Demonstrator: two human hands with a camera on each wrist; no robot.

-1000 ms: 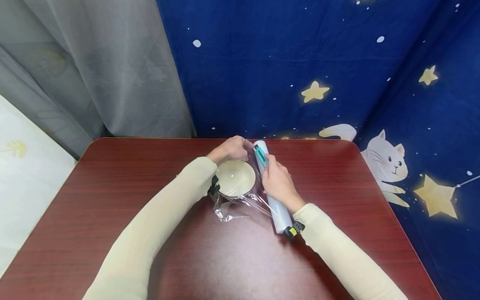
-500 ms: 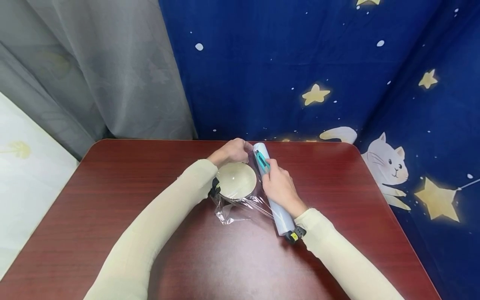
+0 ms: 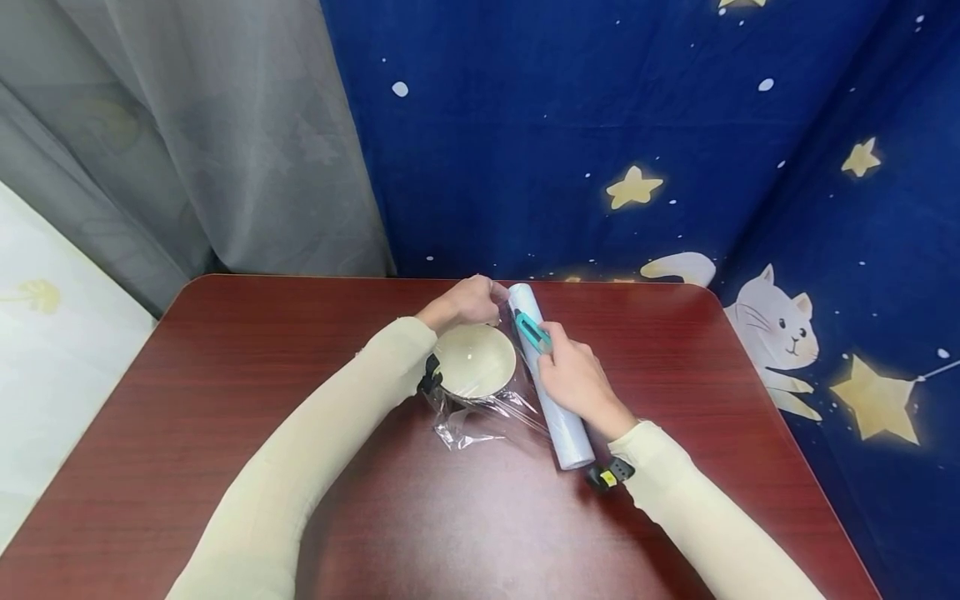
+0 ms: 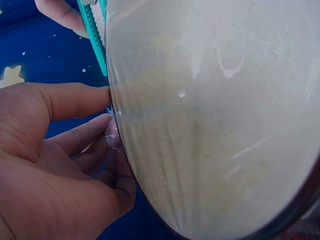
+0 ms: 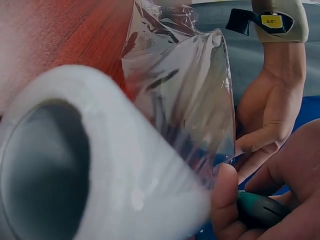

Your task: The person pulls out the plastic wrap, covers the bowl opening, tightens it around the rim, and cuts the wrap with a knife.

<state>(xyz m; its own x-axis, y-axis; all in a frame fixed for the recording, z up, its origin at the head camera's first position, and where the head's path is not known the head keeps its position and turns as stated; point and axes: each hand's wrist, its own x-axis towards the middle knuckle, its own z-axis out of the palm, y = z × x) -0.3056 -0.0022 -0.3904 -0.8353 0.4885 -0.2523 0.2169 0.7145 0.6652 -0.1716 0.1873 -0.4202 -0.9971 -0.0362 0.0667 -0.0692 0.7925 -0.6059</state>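
A cream bowl [image 3: 476,361] stands on the table with clear cling film [image 3: 468,425] stretched over its mouth and bunched toward the near side. My left hand [image 3: 474,301] pinches the film beside the bowl's far rim; in the left wrist view, gathered film shows at the fingertips [image 4: 82,135]. To the bowl's right lies the white cling film roll [image 3: 555,408]. My right hand [image 3: 581,379] grips a teal utility knife [image 3: 532,332] over the roll, its tip pointing away toward the roll's far end. The right wrist view shows the knife's handle [image 5: 260,210] held between thumb and fingers.
The dark red wooden table [image 3: 247,375] has its far edge just beyond the hands. Behind it hang a grey curtain [image 3: 277,150] and a blue star-patterned curtain [image 3: 525,150]. Each wrist wears a black camera band [image 3: 611,475].
My right hand and the knife have moved nearer and to the right along the roll. The left hand stays by the bowl's far rim.
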